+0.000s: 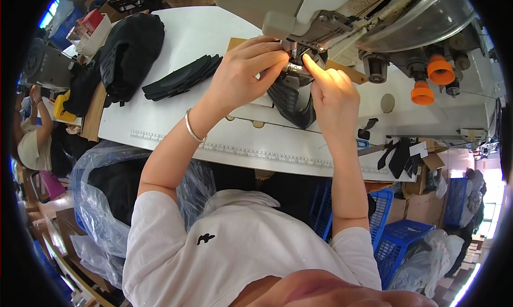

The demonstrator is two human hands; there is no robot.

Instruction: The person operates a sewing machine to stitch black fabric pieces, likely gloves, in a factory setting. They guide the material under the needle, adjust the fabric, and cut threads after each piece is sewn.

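Note:
Both hands meet at the needle area of a sewing machine (299,66), under a bright lamp spot. My left hand (247,66) comes in from the left with thumb and fingers drawn together by the needle; whatever is between the tips is hidden. My right hand (335,90) has its index finger reaching to the metal parts, its other fingers curled; its thumb tip is hard to see. A black ribbed fabric piece (291,106) curves down from the machine between my hands. Left of my left hand, a fanned stack of black fabric pieces (181,78) lies on the white table (176,31).
A black fabric bundle (131,55) sits at the table's left end. A ruler strip (251,151) runs along the near edge. Orange knobs (440,70) hang at upper right. Blue crates (403,245) and plastic bags (427,261) stand below right. Another person's arm (44,120) shows far left.

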